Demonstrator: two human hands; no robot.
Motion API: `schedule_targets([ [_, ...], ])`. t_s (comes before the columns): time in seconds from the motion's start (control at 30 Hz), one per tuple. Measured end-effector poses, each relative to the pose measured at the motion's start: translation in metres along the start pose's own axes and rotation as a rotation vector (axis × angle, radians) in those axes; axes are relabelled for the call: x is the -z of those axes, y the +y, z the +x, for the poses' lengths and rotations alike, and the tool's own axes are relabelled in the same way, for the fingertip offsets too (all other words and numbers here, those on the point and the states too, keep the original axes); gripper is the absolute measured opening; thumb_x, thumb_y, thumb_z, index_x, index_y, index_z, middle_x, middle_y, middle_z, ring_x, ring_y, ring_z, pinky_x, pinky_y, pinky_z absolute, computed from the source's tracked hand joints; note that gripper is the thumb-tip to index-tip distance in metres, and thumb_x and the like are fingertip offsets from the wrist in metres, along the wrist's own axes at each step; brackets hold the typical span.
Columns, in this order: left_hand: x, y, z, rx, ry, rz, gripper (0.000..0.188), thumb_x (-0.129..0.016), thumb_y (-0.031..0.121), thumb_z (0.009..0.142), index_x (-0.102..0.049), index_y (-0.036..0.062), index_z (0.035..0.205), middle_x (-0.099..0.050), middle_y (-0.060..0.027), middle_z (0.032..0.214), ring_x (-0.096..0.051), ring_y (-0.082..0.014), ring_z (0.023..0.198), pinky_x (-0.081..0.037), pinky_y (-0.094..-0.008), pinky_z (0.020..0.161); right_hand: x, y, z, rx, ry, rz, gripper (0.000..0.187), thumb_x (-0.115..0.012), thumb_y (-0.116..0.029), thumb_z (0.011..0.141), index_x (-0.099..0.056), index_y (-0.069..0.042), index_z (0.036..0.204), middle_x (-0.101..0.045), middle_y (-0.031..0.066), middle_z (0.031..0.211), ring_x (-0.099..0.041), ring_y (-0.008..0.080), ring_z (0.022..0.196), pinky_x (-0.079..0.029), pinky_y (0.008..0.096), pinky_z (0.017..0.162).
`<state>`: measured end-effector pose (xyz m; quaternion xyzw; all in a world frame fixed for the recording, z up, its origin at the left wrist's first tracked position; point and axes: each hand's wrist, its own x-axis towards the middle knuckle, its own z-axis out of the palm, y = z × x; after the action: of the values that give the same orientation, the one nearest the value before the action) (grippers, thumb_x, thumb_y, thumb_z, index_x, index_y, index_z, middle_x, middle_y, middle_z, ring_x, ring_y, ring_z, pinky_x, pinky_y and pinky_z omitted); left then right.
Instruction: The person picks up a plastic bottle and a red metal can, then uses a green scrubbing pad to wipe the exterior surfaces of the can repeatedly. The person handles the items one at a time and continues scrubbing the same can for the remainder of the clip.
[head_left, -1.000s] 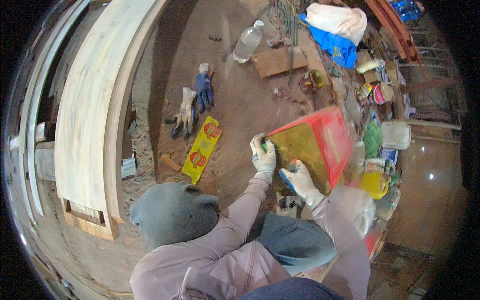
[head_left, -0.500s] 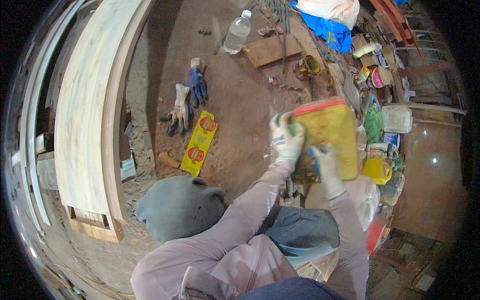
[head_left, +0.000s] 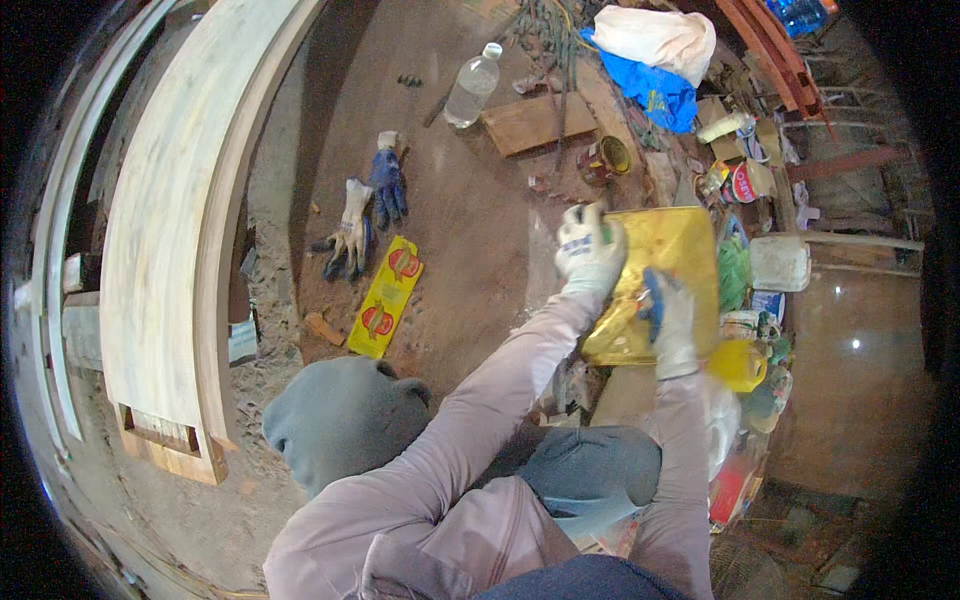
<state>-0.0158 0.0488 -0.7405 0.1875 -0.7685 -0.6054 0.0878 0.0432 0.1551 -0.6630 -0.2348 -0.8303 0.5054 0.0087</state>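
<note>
A rectangular golden-yellow tin (head_left: 660,235) is tilted up in front of me, its broad face toward me. My left hand (head_left: 590,248), in a white glove, is closed on the tin's upper left edge. Over the lower right of that face lies my right hand (head_left: 672,315), in a white glove with a blue palm. Its fingers are curled, and a small pale and reddish bit shows by the fingertips. Blur hides what they hold, if anything. Beyond the tin's top left corner lies an open brown can (head_left: 603,160).
Loose gloves (head_left: 350,230) and a yellow printed packet (head_left: 385,300) lie on the dirt floor. A clear bottle (head_left: 472,88) and a wooden board (head_left: 538,124) are farther off. At left stands a long pale timber piece (head_left: 170,230). Jugs, including a yellow jug (head_left: 738,365), crowd the right.
The tin has turned, so its red edge no longer shows and its golden face is turned more toward me. Both hands have stayed at it, and the whole view has shifted slightly.
</note>
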Motion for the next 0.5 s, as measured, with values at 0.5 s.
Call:
schedule_targets([
  [0.5,0.024,-0.109,-0.023,0.026,0.258,-0.008,0.026,-0.057,0.024,0.088,-0.061,0.0129,0.111,-0.057,-0.0155,0.120,-0.059,-0.0379,0.104,-0.050,-0.0473,0.088,-0.053,0.044,-0.051,0.107,-0.217,-0.410,0.027,-0.068,-0.027,0.088,-0.060,-0.002,0.093,-0.066,0.0127,0.084,-0.063,0.0225,0.073,-0.050,0.0373,0.065],
])
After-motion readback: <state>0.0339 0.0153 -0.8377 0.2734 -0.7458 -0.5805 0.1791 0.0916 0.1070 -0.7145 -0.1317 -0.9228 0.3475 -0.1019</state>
